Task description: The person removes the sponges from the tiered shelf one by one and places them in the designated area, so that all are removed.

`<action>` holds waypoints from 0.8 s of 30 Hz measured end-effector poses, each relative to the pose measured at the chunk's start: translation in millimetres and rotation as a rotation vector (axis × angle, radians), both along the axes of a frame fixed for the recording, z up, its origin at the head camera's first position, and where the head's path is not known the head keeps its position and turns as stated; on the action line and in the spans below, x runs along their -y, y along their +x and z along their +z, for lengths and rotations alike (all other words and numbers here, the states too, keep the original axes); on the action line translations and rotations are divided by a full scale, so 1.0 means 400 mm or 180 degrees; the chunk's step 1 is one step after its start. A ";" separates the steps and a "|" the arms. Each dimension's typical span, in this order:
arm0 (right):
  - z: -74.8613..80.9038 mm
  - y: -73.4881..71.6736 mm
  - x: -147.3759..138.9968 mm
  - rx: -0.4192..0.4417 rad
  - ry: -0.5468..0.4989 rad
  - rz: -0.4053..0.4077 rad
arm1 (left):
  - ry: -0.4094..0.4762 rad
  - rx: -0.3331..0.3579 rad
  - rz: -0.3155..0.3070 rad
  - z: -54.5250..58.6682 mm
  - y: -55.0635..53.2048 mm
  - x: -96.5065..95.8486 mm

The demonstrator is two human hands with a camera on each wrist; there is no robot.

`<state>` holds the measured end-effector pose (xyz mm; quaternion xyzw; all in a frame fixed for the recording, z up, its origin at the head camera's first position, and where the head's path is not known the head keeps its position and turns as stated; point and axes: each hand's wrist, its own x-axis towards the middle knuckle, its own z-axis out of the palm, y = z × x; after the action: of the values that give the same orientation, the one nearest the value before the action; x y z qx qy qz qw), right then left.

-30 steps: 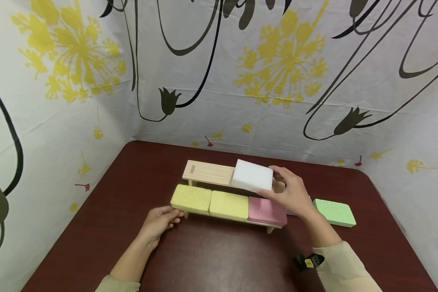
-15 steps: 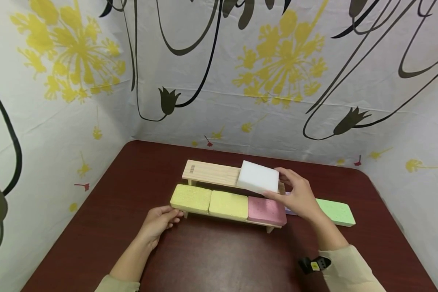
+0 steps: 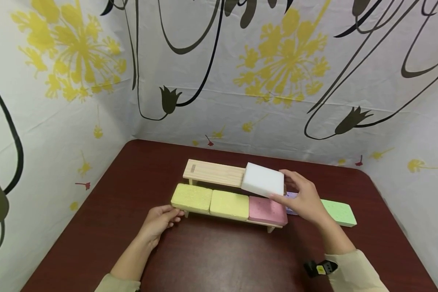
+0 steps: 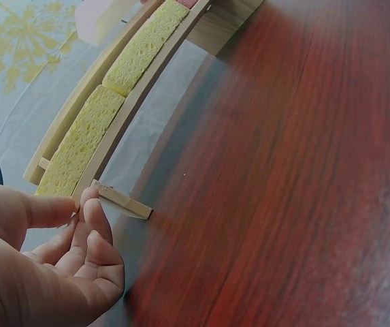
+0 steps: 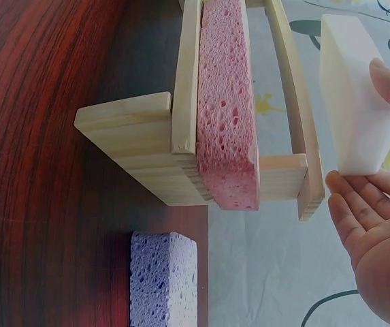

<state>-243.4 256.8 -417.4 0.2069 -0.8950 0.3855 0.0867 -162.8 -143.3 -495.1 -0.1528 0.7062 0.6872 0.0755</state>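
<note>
A two-tier wooden rack [image 3: 213, 173] stands on the table. On its front board lie two yellow sponges, the left one [image 3: 191, 198] and the middle one [image 3: 229, 204], with a pink sponge [image 3: 267, 211] at the right end. My left hand [image 3: 159, 224] pinches the left end of that front board between thumb and fingers. My right hand [image 3: 303, 199] grips a white sponge [image 3: 263, 179] by its right side, thumb on the near edge. In the right wrist view the white sponge [image 5: 358, 102] is slightly apart from the rear board, at the rack's right end.
A purple sponge [image 5: 164, 279], partly hidden by my right hand in the head view, lies on the dark red table [image 3: 219, 263] right of the rack. Beyond it lies a green sponge [image 3: 339, 213]. Patterned cloth [image 3: 211, 73] surrounds the table at the back and sides.
My right hand has carried the white sponge rightward along the rear board, baring more of the wood. The left hand and the front sponges have stayed in place.
</note>
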 end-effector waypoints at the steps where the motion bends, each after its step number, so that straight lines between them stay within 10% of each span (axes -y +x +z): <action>1: 0.001 0.002 -0.002 -0.0010 0.0010 -0.0009 | 0.0000 -0.0003 -0.0001 0.000 0.000 0.000; 24: -0.009 0.031 -0.059 -0.0208 0.0099 -0.0036 | 0.0005 0.0002 0.0013 -0.001 -0.002 -0.002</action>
<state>-230.8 280.2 -421.1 0.2156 -0.8988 0.3641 0.1148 -163.5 -142.4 -495.4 -0.1543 0.7053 0.6879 0.0745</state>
